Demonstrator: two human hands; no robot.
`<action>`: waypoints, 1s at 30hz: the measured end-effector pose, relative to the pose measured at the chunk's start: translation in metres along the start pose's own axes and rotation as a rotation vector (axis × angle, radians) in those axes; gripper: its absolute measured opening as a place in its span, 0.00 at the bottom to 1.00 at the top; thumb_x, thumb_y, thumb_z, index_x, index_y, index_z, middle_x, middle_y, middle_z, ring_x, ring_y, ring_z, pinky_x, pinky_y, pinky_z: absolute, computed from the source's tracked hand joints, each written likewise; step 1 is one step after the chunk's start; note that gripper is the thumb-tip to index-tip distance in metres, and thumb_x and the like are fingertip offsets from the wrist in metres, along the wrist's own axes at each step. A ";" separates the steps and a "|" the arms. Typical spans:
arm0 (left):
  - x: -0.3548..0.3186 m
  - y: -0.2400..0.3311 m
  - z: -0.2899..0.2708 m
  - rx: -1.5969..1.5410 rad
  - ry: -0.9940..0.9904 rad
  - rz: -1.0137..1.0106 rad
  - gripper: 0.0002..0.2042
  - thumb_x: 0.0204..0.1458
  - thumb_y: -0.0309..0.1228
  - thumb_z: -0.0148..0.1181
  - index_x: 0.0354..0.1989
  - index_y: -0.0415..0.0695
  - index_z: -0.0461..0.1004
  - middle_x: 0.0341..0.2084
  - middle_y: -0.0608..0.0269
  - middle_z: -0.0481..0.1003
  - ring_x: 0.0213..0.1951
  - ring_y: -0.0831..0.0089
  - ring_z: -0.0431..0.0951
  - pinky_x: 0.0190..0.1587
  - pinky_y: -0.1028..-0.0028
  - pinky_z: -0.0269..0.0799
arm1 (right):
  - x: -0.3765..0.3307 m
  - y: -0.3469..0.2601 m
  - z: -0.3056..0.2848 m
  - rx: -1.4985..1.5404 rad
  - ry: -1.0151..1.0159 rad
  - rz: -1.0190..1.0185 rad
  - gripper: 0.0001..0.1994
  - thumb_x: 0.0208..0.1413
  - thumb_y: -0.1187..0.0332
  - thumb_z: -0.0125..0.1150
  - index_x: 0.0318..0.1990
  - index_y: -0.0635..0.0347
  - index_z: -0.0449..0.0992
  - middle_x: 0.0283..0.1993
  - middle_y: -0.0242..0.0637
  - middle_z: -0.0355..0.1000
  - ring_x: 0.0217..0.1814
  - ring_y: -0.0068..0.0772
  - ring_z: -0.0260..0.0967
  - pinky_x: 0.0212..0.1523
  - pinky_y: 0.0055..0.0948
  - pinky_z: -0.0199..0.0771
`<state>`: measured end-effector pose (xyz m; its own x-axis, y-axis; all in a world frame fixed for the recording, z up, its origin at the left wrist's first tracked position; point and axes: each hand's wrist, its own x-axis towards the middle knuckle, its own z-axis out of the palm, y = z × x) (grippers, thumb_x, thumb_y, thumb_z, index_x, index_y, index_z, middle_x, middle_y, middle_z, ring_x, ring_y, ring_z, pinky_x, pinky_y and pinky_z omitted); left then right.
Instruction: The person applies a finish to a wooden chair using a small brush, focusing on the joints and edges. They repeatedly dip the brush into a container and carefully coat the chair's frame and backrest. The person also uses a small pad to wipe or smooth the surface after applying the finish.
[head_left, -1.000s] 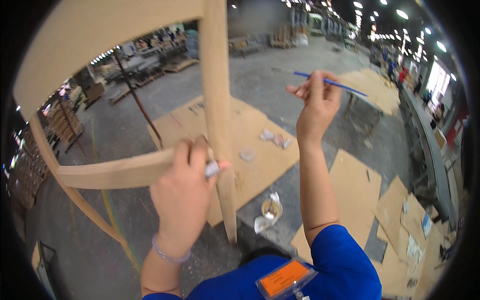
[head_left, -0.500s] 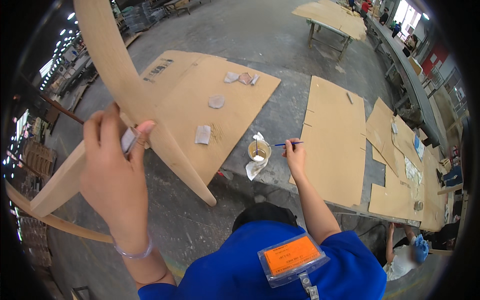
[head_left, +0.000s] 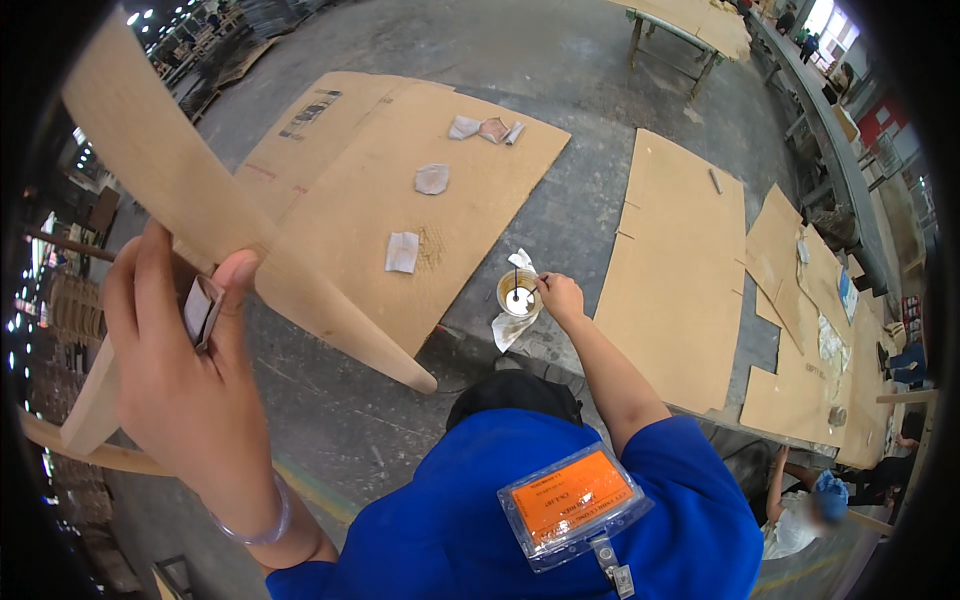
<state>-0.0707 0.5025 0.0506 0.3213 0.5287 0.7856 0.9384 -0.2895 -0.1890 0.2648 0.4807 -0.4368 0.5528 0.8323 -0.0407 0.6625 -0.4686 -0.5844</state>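
My left hand (head_left: 185,375) is raised close to the camera, gripping a pale wooden chair frame (head_left: 250,250) together with a small folded pad (head_left: 202,308) pinched under the thumb. The frame's curved leg slants down to the right. My right hand (head_left: 562,298) reaches down to a small round cup (head_left: 518,292) on the floor and holds a thin brush whose tip is dipped into the cup. A white rag (head_left: 508,328) lies beside the cup.
Large cardboard sheets (head_left: 400,170) cover the concrete floor, with several small sandpaper pieces (head_left: 403,252) on them. More cardboard (head_left: 680,270) lies to the right. An orange badge (head_left: 570,500) hangs on my blue shirt. Another person (head_left: 800,505) crouches at lower right.
My right hand dropped from head height to the cup and dipped the brush. The view tilted downward, and the chair frame swung to the left.
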 end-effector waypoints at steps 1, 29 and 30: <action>0.002 0.001 0.003 0.000 0.027 0.022 0.29 0.56 0.55 0.68 0.59 0.49 0.81 0.50 0.64 0.81 0.41 0.68 0.86 0.38 0.67 0.81 | 0.003 0.001 0.002 -0.002 -0.024 0.013 0.14 0.66 0.55 0.61 0.44 0.51 0.88 0.43 0.46 0.84 0.45 0.55 0.82 0.46 0.51 0.81; 0.006 0.015 -0.029 -0.118 -0.143 -0.093 0.30 0.53 0.52 0.72 0.58 0.44 0.78 0.49 0.61 0.78 0.35 0.63 0.86 0.30 0.66 0.81 | -0.004 -0.424 -0.416 1.676 0.138 -1.435 0.15 0.76 0.69 0.55 0.63 0.68 0.70 0.53 0.44 0.77 0.51 0.31 0.78 0.52 0.41 0.86; 0.005 0.015 -0.030 -0.111 -0.126 -0.083 0.30 0.53 0.52 0.72 0.58 0.44 0.78 0.48 0.61 0.78 0.33 0.63 0.86 0.29 0.66 0.81 | -0.009 -0.436 -0.421 1.628 0.205 -1.448 0.15 0.75 0.70 0.56 0.62 0.68 0.71 0.51 0.44 0.78 0.49 0.31 0.79 0.51 0.39 0.87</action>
<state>-0.0593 0.4763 0.0694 0.2633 0.6485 0.7142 0.9447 -0.3234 -0.0546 0.1835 0.5527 0.1598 0.3101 0.1936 0.9308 -0.2727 0.9560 -0.1080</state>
